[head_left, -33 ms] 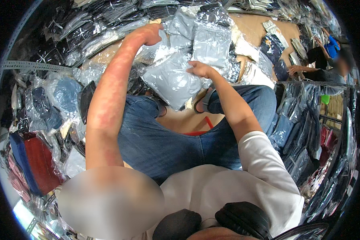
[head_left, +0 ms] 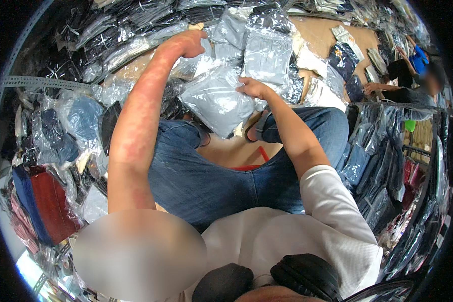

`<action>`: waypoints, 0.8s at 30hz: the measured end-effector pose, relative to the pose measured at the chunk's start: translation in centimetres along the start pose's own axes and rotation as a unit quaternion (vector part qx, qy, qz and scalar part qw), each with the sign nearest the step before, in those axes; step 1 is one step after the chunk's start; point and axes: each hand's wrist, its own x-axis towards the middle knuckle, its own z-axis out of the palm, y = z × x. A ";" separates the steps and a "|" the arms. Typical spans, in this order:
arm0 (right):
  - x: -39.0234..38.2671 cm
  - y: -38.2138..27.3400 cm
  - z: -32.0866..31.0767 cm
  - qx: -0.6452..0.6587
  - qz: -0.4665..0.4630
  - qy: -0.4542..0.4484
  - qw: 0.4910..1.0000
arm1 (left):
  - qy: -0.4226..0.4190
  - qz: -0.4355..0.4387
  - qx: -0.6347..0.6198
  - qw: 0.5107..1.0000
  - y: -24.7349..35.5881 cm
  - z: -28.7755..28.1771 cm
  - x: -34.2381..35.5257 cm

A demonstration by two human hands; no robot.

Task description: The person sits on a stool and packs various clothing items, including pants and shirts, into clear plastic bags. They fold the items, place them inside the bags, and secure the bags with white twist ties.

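A grey folded garment in a clear plastic bag (head_left: 214,103) lies tilted in front of my knees. My right hand (head_left: 254,88) is closed on its upper right edge, thumb and fingers pinching the plastic. Farther off and to the left, my left hand (head_left: 189,44) is curled closed beside the pile of grey bagged garments; its fingertips are partly hidden, so what they hold cannot be made out. Another bagged grey garment (head_left: 267,56) lies flat just beyond my right hand, and a crumpled one (head_left: 228,29) lies right of my left hand.
Stacks of dark bagged clothes (head_left: 141,20) line the far left. Bagged blue clothes (head_left: 78,121) fill the left side, near a dark red folded cloth (head_left: 53,206). White packs (head_left: 317,95) lie on the right, by brown cardboard (head_left: 312,32). Another person (head_left: 423,90) is at the far right.
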 end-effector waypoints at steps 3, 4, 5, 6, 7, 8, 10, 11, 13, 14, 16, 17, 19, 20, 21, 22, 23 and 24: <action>0.8 -3.0 -0.3 0.034 0.101 -0.008 0.994 | -0.030 -0.031 -0.002 0.999 -1.1 -0.1 -1.1; 0.9 -4.0 -0.6 0.052 0.121 -0.010 0.991 | -0.027 -0.039 -0.005 0.999 -1.5 0.2 -1.1; 0.7 -4.8 -0.6 0.062 0.125 -0.023 0.990 | -0.024 -0.047 -0.007 0.999 -1.8 0.5 -1.0; 0.8 -4.5 -0.8 0.056 0.122 -0.035 0.990 | -0.022 -0.050 -0.008 0.998 -1.5 0.5 -0.8; 1.0 -4.3 -1.0 0.049 0.119 -0.048 0.991 | -0.021 -0.043 -0.002 0.999 -1.2 0.5 -0.5; 1.2 -4.0 -1.3 0.043 0.116 -0.060 0.991 | -0.028 -0.042 -0.008 0.999 -0.9 0.6 -0.2; 1.4 -3.7 -1.9 0.107 0.127 0.004 0.986 | -0.042 -0.049 -0.018 0.998 -0.3 0.6 -0.4; 1.4 -3.5 -2.2 0.139 0.132 0.035 0.981 | -0.048 -0.044 -0.011 0.998 -0.4 0.8 -0.4; 1.6 -2.0 -3.4 0.240 0.178 0.147 0.943 | -0.058 -0.033 0.001 0.998 -0.9 1.4 -0.3; 1.7 -1.1 -4.1 0.287 0.200 0.202 0.915 | -0.063 -0.041 0.000 0.997 -1.1 1.6 -0.2; 2.6 3.9 -5.5 0.405 0.269 0.252 0.837 | -0.074 -0.039 -0.001 0.996 -0.8 1.9 0.9; 3.1 5.6 -5.8 0.459 0.301 0.273 0.790 | -0.072 -0.036 0.000 0.997 -0.8 2.2 1.3; 3.5 6.2 -5.6 0.550 0.298 0.294 0.722 | -0.064 -0.041 0.000 0.997 -1.0 2.5 1.3; 3.7 6.5 -5.7 0.593 0.296 0.304 0.684 | -0.066 -0.034 -0.001 0.997 -0.9 2.6 1.6; 3.7 6.3 -5.9 0.625 0.298 0.284 0.663 | -0.069 -0.031 -0.001 0.997 -0.8 2.6 1.6; 3.6 5.6 -6.5 0.655 0.300 0.263 0.642 | -0.071 -0.031 -0.002 0.997 -0.8 2.7 1.4; 3.5 4.9 -6.6 0.683 0.301 0.241 0.620 | -0.076 -0.037 -0.005 0.996 -0.9 2.8 0.9; 3.4 4.8 -6.4 0.670 0.289 0.263 0.631 | -0.079 -0.038 -0.008 0.996 -0.9 2.9 0.9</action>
